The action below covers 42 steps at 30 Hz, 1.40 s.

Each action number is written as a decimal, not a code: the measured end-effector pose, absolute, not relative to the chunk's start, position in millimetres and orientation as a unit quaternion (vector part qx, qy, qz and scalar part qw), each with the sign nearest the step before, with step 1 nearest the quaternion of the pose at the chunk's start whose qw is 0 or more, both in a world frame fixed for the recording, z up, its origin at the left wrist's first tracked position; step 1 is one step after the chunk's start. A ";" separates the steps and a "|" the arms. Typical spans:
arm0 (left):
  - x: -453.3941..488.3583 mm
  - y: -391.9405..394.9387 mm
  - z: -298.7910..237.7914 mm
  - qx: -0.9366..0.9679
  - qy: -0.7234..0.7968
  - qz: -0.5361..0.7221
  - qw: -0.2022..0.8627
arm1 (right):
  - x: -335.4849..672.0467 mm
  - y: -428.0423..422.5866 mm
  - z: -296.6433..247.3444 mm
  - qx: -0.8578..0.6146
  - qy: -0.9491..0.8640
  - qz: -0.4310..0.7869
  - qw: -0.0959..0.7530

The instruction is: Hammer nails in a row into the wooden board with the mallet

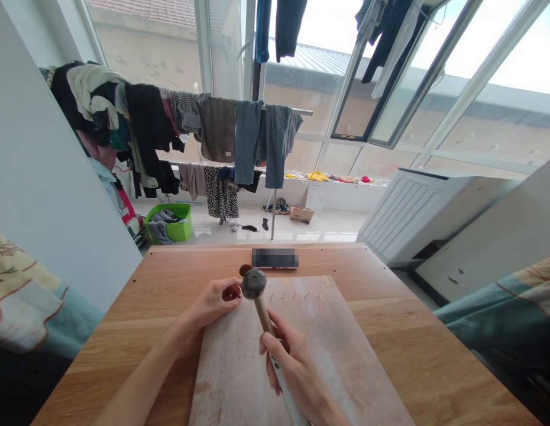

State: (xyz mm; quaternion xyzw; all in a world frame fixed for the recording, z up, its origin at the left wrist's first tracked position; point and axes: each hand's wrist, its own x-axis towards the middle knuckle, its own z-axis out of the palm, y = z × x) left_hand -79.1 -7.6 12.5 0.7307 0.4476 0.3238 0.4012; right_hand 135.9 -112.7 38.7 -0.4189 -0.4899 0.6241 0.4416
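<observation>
Head cam: right hand (pixel 293 367) is gripping the wooden handle of a hammer (pixel 253 283), with its head over the far end of the pale board (pixel 328 355) on the table (pixel 159 284). Left hand (pixel 215 303) sits at the board's left edge, fingertips pinched on a small dark bit (pixel 233 291) right beside the hammer head, can't tell what it is. There's a row of little nails (pixel 297 294) just to the right

Can't read a single thing from my end. The flat item (pixel 275 258) on the table (pixel 381 278) is blurred out, and I see no lettering on the mallet (pixel 254 284) or board (pixel 328 343).
</observation>
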 end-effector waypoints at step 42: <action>-82.8 -7.2 2.5 0.717 0.452 0.327 0.418 | 151.9 -137.5 18.3 -0.430 -0.368 0.650 0.507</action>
